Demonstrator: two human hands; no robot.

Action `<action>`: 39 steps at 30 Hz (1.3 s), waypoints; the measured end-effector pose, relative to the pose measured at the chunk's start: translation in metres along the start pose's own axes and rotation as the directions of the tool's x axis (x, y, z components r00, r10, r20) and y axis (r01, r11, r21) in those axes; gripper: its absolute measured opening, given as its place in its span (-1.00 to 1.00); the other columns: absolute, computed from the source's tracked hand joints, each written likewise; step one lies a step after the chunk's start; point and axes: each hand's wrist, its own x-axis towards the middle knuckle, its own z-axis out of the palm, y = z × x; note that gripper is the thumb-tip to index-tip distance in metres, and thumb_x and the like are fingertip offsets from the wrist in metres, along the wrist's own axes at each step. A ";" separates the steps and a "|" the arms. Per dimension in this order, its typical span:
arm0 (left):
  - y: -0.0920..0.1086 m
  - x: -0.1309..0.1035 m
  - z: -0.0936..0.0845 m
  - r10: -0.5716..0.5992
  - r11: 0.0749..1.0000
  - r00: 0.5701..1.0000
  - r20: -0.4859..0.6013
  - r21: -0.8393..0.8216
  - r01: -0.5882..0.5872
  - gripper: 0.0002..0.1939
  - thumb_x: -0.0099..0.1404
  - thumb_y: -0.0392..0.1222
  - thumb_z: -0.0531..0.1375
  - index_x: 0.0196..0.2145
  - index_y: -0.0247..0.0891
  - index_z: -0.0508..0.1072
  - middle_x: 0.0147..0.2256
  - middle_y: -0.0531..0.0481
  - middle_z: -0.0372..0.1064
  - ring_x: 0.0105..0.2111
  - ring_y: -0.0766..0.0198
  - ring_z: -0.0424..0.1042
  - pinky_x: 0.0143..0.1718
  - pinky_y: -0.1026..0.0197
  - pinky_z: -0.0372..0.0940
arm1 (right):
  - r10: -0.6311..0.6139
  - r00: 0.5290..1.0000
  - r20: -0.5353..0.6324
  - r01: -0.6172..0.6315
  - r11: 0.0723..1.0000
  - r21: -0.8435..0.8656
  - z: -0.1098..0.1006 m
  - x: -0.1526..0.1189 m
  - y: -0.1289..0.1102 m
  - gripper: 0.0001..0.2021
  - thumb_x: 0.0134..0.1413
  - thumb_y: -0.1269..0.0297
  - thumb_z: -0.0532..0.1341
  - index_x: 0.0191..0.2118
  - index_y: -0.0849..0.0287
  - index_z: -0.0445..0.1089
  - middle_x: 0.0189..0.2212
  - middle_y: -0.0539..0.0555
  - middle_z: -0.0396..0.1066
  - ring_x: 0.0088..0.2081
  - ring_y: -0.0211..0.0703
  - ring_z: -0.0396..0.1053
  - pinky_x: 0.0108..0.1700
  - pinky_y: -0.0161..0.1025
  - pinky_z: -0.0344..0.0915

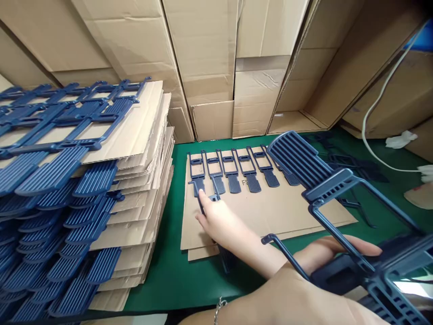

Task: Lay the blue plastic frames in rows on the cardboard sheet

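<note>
My left hand [324, 255], on the arm with a chain bracelet, reaches across to the right. It grips several dark blue plastic frames [297, 162], each with a ribbed, rounded paddle; the bundle hides part of the fingers. Crossing under that arm, my right hand [216, 216] is over the left part of a cardboard sheet [270, 212]. Its fingers are closed around one more blue frame [224, 259], largely covered by the hand and forearm. A row of similar frames [231, 167] lies along the sheet's far side, paddles toward me.
On the left rises a tall stack of cardboard sheets [135, 216] layered with blue frames [98, 180]. Cardboard boxes [203, 58] wall off the back of the green table [162, 262]. Dark frames [355, 167] lie at the right, near a white cable [367, 117].
</note>
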 end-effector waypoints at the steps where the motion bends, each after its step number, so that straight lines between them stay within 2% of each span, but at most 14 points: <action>1: 0.000 0.000 0.001 -0.052 0.998 0.999 -0.013 -0.044 0.052 -0.32 -0.08 -0.37 0.33 0.03 -0.17 0.27 -0.39 0.01 0.36 -0.44 0.35 0.39 -0.37 0.33 0.22 | -0.008 1.000 0.016 0.009 0.998 -0.069 0.008 0.004 -0.004 -0.41 0.11 0.35 0.00 0.23 0.48 -0.12 -0.36 0.31 0.37 -0.39 -0.04 0.37 -0.42 -0.20 0.32; 3: 0.001 -0.002 0.002 -0.120 0.987 0.993 -0.023 -0.114 0.117 -0.33 -0.05 -0.38 0.31 0.04 -0.19 0.26 -0.43 -0.01 0.38 -0.49 0.34 0.40 -0.37 0.29 0.24 | -0.010 0.997 0.074 0.020 0.990 -0.138 0.022 0.011 -0.010 -0.39 0.10 0.40 -0.01 0.24 0.54 -0.19 -0.36 0.34 0.36 -0.40 -0.02 0.37 -0.45 -0.17 0.33; 8: 0.007 -0.007 0.005 -0.119 0.983 0.992 -0.033 -0.144 0.113 -0.33 -0.03 -0.38 0.30 0.06 -0.21 0.24 -0.48 -0.01 0.42 -0.47 0.34 0.42 -0.36 0.35 0.24 | 0.091 0.984 0.151 -0.063 0.981 -0.182 0.037 0.026 -0.018 -0.38 0.00 0.61 -0.05 0.22 0.61 -0.20 -0.35 0.37 0.36 -0.33 0.02 0.40 -0.39 -0.15 0.37; 11: 0.013 -0.006 0.010 -0.137 0.984 0.987 -0.083 -0.124 0.126 -0.33 -0.10 -0.42 0.32 0.01 -0.17 0.31 -0.50 0.05 0.42 -0.50 0.39 0.40 -0.40 0.40 0.22 | 0.159 0.980 0.121 -0.133 0.971 -0.198 0.039 0.035 -0.019 -0.37 -0.05 0.70 -0.13 0.23 0.55 -0.14 -0.32 0.37 0.37 -0.29 0.00 0.41 -0.34 -0.15 0.37; 15: 0.020 0.002 0.020 -0.141 0.990 0.986 -0.086 -0.035 0.138 -0.32 -0.20 -0.45 0.34 -0.06 -0.12 0.38 -0.51 0.13 0.37 -0.50 0.46 0.33 -0.41 0.44 0.20 | 0.159 0.986 0.044 -0.146 0.966 -0.213 0.044 0.045 -0.017 -0.40 -0.01 0.69 -0.17 0.22 0.52 -0.10 -0.32 0.38 0.38 -0.32 0.01 0.42 -0.34 -0.12 0.37; 17: 0.023 0.009 0.025 -0.154 0.987 0.979 -0.137 0.016 0.158 -0.29 -0.29 -0.44 0.36 -0.10 -0.11 0.41 -0.54 0.15 0.34 -0.50 0.44 0.31 -0.42 0.42 0.20 | 0.125 0.992 0.034 -0.114 0.968 -0.223 0.046 0.048 -0.017 -0.42 0.01 0.66 -0.15 0.21 0.54 -0.10 -0.36 0.36 0.39 -0.34 0.00 0.42 -0.34 -0.13 0.37; 20: 0.023 0.018 0.026 -0.182 0.982 0.964 -0.192 0.015 0.189 -0.30 -0.30 -0.38 0.37 -0.11 -0.13 0.39 -0.58 0.14 0.31 -0.56 0.43 0.29 -0.48 0.41 0.18 | -0.028 1.000 -0.012 0.024 0.960 -0.278 0.045 0.043 -0.014 -0.48 0.09 0.52 -0.09 0.20 0.49 -0.05 -0.41 0.29 0.38 -0.37 0.00 0.41 -0.40 -0.15 0.36; 23: 0.016 0.024 0.015 -0.227 0.971 0.972 -0.063 -0.084 0.222 -0.27 -0.18 -0.30 0.34 -0.01 -0.12 0.25 -0.50 0.05 0.37 -0.60 0.38 0.33 -0.54 0.38 0.20 | -0.190 0.977 -0.093 0.144 0.920 -0.365 0.042 0.028 -0.003 -0.66 0.18 0.34 -0.10 -0.01 0.36 0.24 -0.36 0.25 0.33 -0.33 -0.02 0.36 -0.41 -0.17 0.33; 26: 0.008 0.030 -0.001 -0.205 0.973 0.977 0.061 -0.100 0.210 -0.23 -0.05 -0.23 0.30 0.10 -0.09 0.09 -0.41 -0.06 0.41 -0.61 0.34 0.36 -0.59 0.35 0.22 | -0.276 0.956 -0.094 0.221 0.896 -0.385 0.040 0.009 0.015 -0.68 0.17 0.16 -0.02 -0.21 0.31 0.34 -0.25 0.24 0.29 -0.16 0.02 0.28 -0.20 -0.12 0.31; 28: 0.006 0.034 -0.008 -0.164 0.983 0.983 0.083 -0.071 0.170 -0.23 -0.04 -0.19 0.30 0.11 -0.07 0.09 -0.42 -0.06 0.42 -0.61 0.33 0.37 -0.58 0.33 0.24 | -0.332 0.940 -0.076 0.281 0.883 -0.375 0.042 0.000 0.028 -0.60 0.15 0.08 0.01 -0.14 0.34 0.34 -0.11 0.26 0.25 0.00 0.10 0.16 -0.04 -0.07 0.23; 31: 0.009 0.039 -0.017 -0.063 0.998 0.997 0.044 -0.018 0.064 -0.28 -0.06 -0.19 0.31 0.07 -0.02 0.18 -0.49 0.04 0.39 -0.59 0.28 0.41 -0.54 0.30 0.28 | -0.409 0.911 -0.046 0.367 0.859 -0.357 0.047 -0.006 0.040 -0.54 0.17 0.09 -0.01 0.01 0.38 0.25 0.03 0.26 0.15 0.13 0.16 -0.02 0.10 -0.04 0.11; 33: 0.015 0.039 -0.023 -0.015 1.000 0.999 0.030 0.000 0.015 -0.32 -0.02 -0.22 0.29 0.07 -0.03 0.20 -0.48 0.04 0.40 -0.53 0.25 0.44 -0.52 0.30 0.29 | -0.433 0.901 -0.028 0.399 0.854 -0.334 0.050 -0.006 0.042 -0.54 0.18 0.11 -0.02 0.05 0.37 0.22 0.04 0.24 0.15 0.14 0.14 -0.03 0.12 -0.05 0.09; 37: 0.029 0.031 -0.029 0.012 0.999 0.996 0.084 -0.048 -0.008 -0.27 0.04 -0.32 0.21 0.16 -0.14 0.06 -0.48 -0.05 0.41 -0.56 0.30 0.43 -0.55 0.34 0.30 | -0.424 0.905 -0.010 0.407 0.874 -0.266 0.048 -0.001 0.040 -0.54 0.19 0.10 -0.02 0.08 0.33 0.18 0.04 0.21 0.14 0.17 0.09 -0.06 0.14 -0.07 0.08; 39: 0.034 0.025 -0.028 0.059 0.995 0.998 0.031 -0.081 -0.056 -0.26 0.03 -0.36 0.19 0.16 -0.21 0.04 -0.51 -0.07 0.40 -0.57 0.29 0.43 -0.57 0.36 0.31 | -0.422 0.906 -0.027 0.404 0.884 -0.236 0.042 0.001 0.040 -0.52 0.19 0.10 -0.01 0.11 0.34 0.15 0.11 0.24 0.06 0.19 0.07 -0.12 0.15 -0.08 0.05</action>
